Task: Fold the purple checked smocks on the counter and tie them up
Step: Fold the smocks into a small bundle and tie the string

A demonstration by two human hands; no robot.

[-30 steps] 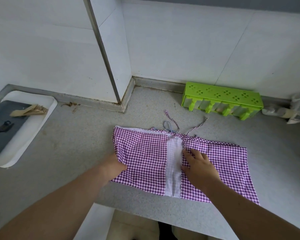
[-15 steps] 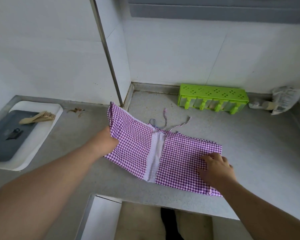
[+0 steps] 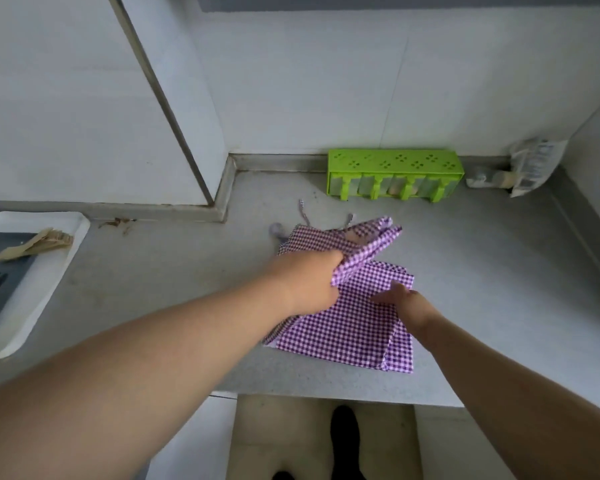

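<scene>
since half a second ago, left flap swung over onto the right half. left hand (image 3: 312, 282) now above the middle, fingers clenched on a raised fold of the purple checked smock (image 3: 347, 327). right hand (image 3: 400, 299) with fingers flat, pressing the right edge. smock now a narrower doubled rectangle near the counter (image 3: 482, 278) front edge, thin ties trailing behind. beyond, green rack (image 3: 394, 174) at the wall
</scene>
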